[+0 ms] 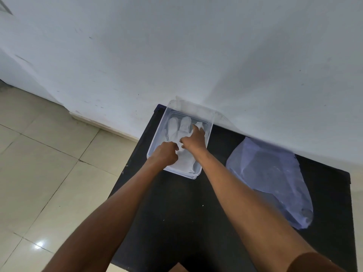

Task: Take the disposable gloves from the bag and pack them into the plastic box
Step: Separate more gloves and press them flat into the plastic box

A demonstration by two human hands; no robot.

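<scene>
Now the packing step is in hand: the left hand (166, 154), clenched, and right hand (193, 139), fingers spread, press white gloves (174, 128) flat inside the box (198, 173) on the worktop (176, 213); next, likely reaching right to the bag (271, 177).

One plastic box (157, 142), one white glove (184, 160), one bag (271, 173), one black table (176, 213), two hands.
</scene>
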